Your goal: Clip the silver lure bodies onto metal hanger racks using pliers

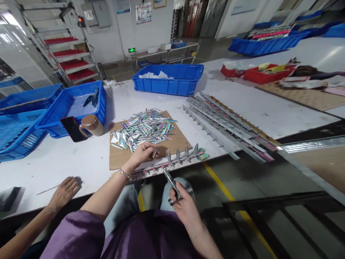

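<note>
My left hand reaches onto a sheet of cardboard and pinches one small shiny silver piece at the near edge of a pile of iridescent pointed pieces. Just right of it, several such pieces stand upright on a narrow rack strip along the table's front edge. My right hand is over my lap, below the table edge. It is closed round a slim metal tool that points up towards the strip.
Long metal rack strips lie to the right of the cardboard. Blue crates stand behind and to the left, with a phone and a mug beside one. A co-worker's hand rests on the table at the lower left.
</note>
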Demonstrator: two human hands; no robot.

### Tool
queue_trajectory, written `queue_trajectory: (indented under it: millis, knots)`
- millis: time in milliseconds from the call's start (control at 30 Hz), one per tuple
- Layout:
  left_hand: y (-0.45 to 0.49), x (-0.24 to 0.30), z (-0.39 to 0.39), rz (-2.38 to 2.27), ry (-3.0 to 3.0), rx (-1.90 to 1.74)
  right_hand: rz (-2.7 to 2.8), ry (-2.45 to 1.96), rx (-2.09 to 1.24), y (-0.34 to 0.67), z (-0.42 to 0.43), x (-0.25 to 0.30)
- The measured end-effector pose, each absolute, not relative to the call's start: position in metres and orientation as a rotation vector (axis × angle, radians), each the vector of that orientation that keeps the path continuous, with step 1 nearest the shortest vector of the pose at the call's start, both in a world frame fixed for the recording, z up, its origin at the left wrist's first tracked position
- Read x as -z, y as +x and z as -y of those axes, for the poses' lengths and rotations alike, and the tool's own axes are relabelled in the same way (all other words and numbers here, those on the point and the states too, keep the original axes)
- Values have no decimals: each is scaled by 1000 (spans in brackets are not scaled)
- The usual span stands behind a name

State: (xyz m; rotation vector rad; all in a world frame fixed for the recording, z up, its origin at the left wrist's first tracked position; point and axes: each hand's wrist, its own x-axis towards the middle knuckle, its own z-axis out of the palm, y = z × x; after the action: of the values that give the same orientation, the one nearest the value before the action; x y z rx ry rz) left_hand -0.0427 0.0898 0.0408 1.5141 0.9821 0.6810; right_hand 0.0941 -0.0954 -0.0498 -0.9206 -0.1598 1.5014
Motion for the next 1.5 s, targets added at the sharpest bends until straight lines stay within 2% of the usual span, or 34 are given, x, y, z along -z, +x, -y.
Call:
queue_trajectory:
  millis: [133,300,400,500,667,800,900,1333,1500]
  knots:
    - [-50,-24,-69,-850,1167,-808,675,-1248,-1156,84,89,48]
    - [-53,-8,-58,-936,1457,-983,1242,-1807,-578,83,87,58]
    - [-55,-9,-58,-981,1692,-1040,1319,-1861,-497,84,86,60]
    - [-55,-13,-57,-929,1721,-964,1089,-1673,-762,85,89,55]
    - [-53,-14,-53,-845,1764,-846,88,-888,-1570,91,99,52]
    - [-52,-13,-53,-809,1845,-785,-355,-373,-1848,97,97,59]
    - [-52,-13,-54,-809,1907,-786,-455,-213,-1888,92,94,63]
    - [-51,-18,-54,-782,2028,-799,-446,-25,-1794,72,96,64]
    - [-50,-20,-55,-751,2105,-784,41,-637,-1628,72,91,67]
